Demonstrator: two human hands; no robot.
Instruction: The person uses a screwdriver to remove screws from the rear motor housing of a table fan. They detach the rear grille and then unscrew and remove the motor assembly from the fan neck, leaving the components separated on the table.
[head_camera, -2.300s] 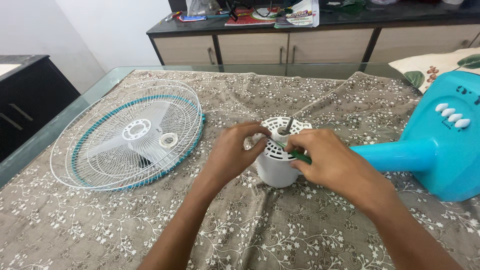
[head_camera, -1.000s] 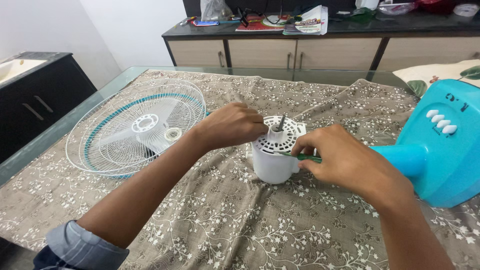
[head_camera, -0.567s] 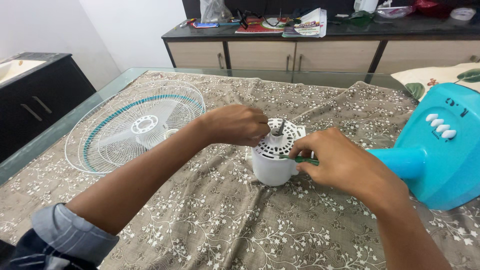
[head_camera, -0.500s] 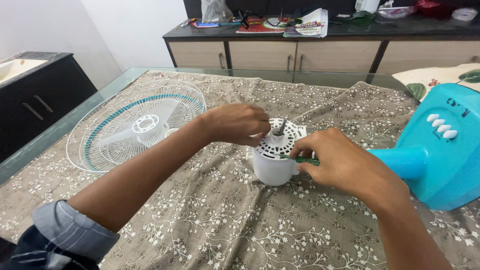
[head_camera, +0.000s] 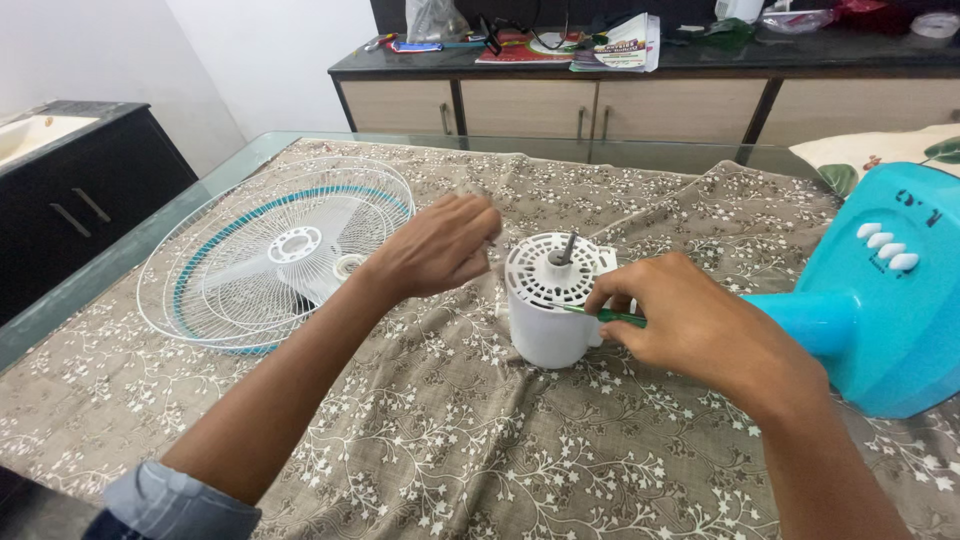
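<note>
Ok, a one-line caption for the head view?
Right hand holds a green screwdriver at the white fan motor housing; left hand hovers beside it.

Blue striped sleeve (head_camera: 185, 505) rolled up; forearms bare.

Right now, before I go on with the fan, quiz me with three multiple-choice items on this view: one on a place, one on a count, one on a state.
1. Where do the round white wire fan guards lie?
A. left of the white cylindrical plastic motor housing
B. on the turquoise plastic fan base
C. on the cabinet

2. How many white oval buttons show on the base?
A. two
B. four
C. six

3. What is the right hand doing?
A. resting flat and empty
B. gripping the base
C. pinching a thin green-handled screwdriver at the housing's rim

Key: 1 A, the guards sit on the floral cloth to the housing's left. 2 B, four ovals in a row. 3 C, fingers closed on the green handle; the left hand is off the housing.
</note>
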